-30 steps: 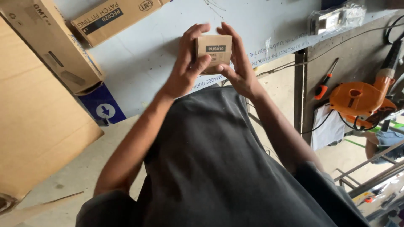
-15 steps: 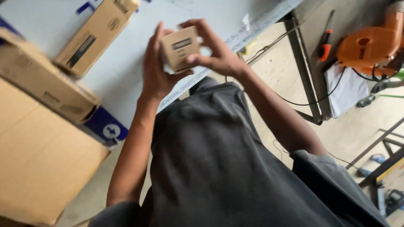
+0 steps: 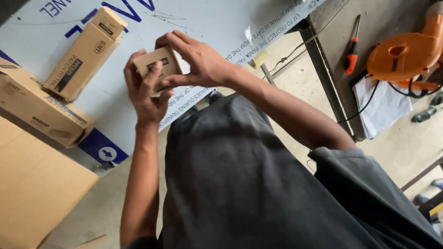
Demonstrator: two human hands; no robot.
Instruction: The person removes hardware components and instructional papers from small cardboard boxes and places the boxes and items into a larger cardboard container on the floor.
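A small brown cardboard box [image 3: 159, 64] with a dark label is held above the white panel [image 3: 207, 27] in front of my body. My left hand [image 3: 145, 92] grips it from below and from its left side, thumb up against the front. My right hand [image 3: 194, 60] closes over its top and right side, fingers curled round the upper edge. Both hands touch the box. Most of the box is hidden by my fingers.
Two long cardboard boxes [image 3: 85, 53] [image 3: 37, 108] lie on the panel at left, beside a large flat carton [image 3: 32, 189]. At right a dark metal table [image 3: 332, 60] carries a screwdriver [image 3: 351, 50], an orange power tool [image 3: 406, 55] with cable, and white cloth [image 3: 383, 106].
The view has swung and tilted, so the box and hands now sit further left in frame. My right hand has shifted from the box's side to over its top.
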